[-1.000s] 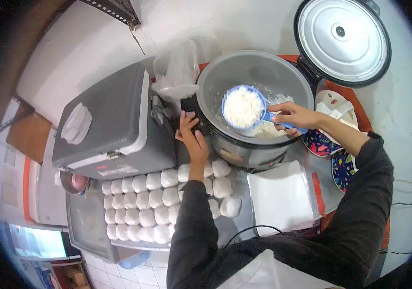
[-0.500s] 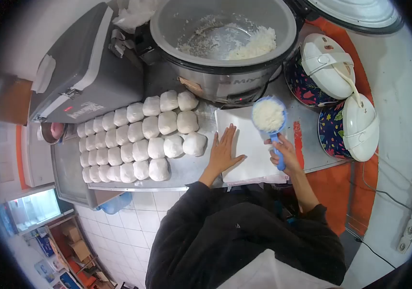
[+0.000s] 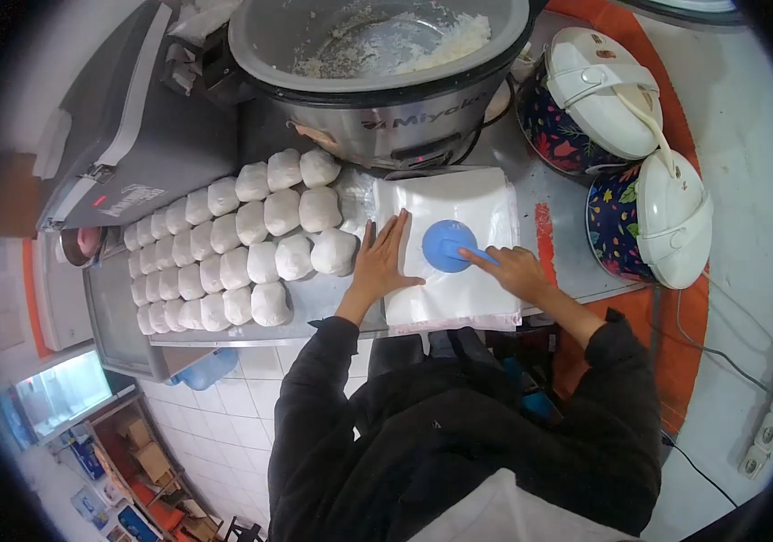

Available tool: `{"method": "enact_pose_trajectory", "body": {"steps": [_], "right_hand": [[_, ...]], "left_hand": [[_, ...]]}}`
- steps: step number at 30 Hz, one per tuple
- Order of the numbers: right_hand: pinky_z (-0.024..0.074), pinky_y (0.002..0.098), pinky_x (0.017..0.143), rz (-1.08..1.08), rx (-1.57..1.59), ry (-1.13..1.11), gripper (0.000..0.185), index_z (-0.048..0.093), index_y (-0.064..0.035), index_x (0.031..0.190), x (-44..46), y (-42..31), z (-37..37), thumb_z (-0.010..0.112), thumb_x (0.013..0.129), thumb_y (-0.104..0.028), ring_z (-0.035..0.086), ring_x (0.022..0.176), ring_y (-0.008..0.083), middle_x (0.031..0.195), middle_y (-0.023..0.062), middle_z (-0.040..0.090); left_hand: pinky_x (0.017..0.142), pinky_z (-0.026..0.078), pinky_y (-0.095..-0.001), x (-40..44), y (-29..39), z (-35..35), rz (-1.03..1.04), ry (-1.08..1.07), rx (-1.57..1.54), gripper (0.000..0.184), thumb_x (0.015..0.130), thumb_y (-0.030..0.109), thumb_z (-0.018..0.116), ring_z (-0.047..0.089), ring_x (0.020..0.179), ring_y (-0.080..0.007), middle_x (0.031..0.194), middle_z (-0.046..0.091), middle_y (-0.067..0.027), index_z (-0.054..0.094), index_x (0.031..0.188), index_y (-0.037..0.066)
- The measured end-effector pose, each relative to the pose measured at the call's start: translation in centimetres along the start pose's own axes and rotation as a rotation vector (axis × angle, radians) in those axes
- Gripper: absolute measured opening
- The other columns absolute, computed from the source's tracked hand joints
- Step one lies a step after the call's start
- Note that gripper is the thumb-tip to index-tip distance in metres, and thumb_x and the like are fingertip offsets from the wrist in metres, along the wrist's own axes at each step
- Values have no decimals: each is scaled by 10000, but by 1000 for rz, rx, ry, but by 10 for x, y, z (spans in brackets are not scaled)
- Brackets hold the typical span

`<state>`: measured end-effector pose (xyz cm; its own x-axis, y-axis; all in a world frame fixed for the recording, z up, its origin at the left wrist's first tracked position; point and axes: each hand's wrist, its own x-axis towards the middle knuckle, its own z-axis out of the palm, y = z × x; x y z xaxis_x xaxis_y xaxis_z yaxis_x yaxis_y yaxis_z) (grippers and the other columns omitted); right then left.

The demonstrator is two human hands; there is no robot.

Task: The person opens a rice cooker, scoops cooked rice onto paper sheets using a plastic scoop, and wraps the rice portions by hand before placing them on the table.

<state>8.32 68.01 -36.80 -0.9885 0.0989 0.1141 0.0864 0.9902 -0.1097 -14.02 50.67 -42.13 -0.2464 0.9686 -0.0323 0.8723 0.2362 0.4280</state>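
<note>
A stack of white paper sheets (image 3: 414, 303) lies on the metal table in front of the rice cooker (image 3: 414, 113). My left hand (image 3: 382, 266) rests on the stack's left part, fingers spread. Closed round the handle of a blue scoop (image 3: 445, 246), my right hand (image 3: 515, 274) holds it upside down over the middle of the sheets. The scoop's underside faces up, and whatever is beneath it is hidden. Some rice (image 3: 450, 43) shows inside the open cooker. Rows of wrapped white bundles (image 3: 262, 262) sit left of the paper.
A dark grey cooler box (image 3: 147, 117) stands at the left. Two floral containers with white lids (image 3: 675, 217) are at the right, beside an orange cloth (image 3: 680, 325). Power sockets (image 3: 770, 425) run along the right wall. The cooker's raised lid is partly visible at the top.
My right hand has carried the rice-filled scoop from the cooker to the paper and turned it over. My left hand has moved from the cooker's side onto the paper. The view has shifted down.
</note>
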Motion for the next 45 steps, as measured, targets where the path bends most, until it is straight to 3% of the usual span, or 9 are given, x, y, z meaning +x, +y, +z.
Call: {"method": "enact_pose_trajectory", "body": {"steps": [9, 12, 15, 17, 19, 24, 30, 37, 45], "right_hand": [[483, 326, 549, 7, 165, -50, 550, 437, -206, 1321, 10, 25, -31, 526, 802, -47, 603, 651, 226, 830, 48, 589], [497, 337, 788, -3, 319, 729, 404, 536, 13, 1195, 57, 27, -110, 564, 793, 41, 632, 912, 273, 1146, 192, 589], [480, 307, 621, 28, 253, 938, 310, 598, -43, 1131, 144, 39, -187, 618, 822, -64, 622, 720, 163, 1057, 111, 638], [458, 327, 663, -3, -62, 879, 222, 639, -78, 1003, 198, 58, -205, 654, 796, -154, 578, 683, 186, 928, 62, 646], [384, 437, 870, -158, -296, 670, 251, 645, -95, 1027, 229, 71, -212, 544, 801, -141, 575, 803, 308, 875, 137, 615], [375, 355, 758, -225, -71, 941, 216, 583, -87, 722, 201, 27, -178, 706, 700, -264, 530, 776, 209, 737, 12, 560], [391, 405, 800, 378, 286, 334, 166, 626, -40, 813, 91, 67, -4, 637, 758, -196, 520, 916, 286, 867, 111, 584], [414, 386, 870, 428, 290, 277, 206, 610, -30, 963, 74, 90, 39, 618, 761, -72, 534, 974, 306, 942, 149, 570], [477, 363, 700, 147, 356, 293, 137, 608, -24, 900, 64, 109, 40, 619, 767, -57, 592, 777, 299, 828, 130, 599]], "left_hand": [[1104, 122, -477, -1, -1, -4, 14, 42, -111, 1139, 590, 509, 731, 262, 1334, -241, 1451, 258, -99, 94, 1432, 83], [1086, 175, -466, -15, -5, -4, -123, 117, -349, 857, 722, 392, 685, 284, 1319, -296, 1403, 339, -135, 253, 1395, 85], [1058, 234, -451, -28, 8, -16, -104, 214, -417, 539, 819, 262, 614, 325, 1289, -339, 1342, 420, -151, 425, 1290, 81], [1036, 274, -428, -27, 31, -42, -167, 270, -589, 381, 849, 186, 580, 363, 1261, -345, 1284, 479, -148, 501, 1205, 76], [1033, 281, -421, -30, 36, -52, -162, 273, -592, 358, 856, 174, 569, 368, 1258, -343, 1272, 489, -144, 507, 1196, 76], [1021, 302, -381, -50, 25, -55, -290, 267, -709, 305, 881, 159, 530, 432, 1199, -298, 1206, 530, -125, 532, 1172, 66], [985, 330, -360, -56, 15, -52, -268, 291, -606, 270, 890, 151, 512, 478, 1130, -272, 1141, 558, -120, 553, 1137, 51], [924, 368, -367, 12, 31, -54, -115, 260, -567, 230, 876, 122, 514, 510, 1058, -285, 1094, 570, -115, 569, 1092, 66], [867, 406, -369, 88, 35, -30, 154, 285, -508, 198, 851, 68, 521, 539, 996, -286, 1062, 580, -99, 577, 1040, 75]]}}
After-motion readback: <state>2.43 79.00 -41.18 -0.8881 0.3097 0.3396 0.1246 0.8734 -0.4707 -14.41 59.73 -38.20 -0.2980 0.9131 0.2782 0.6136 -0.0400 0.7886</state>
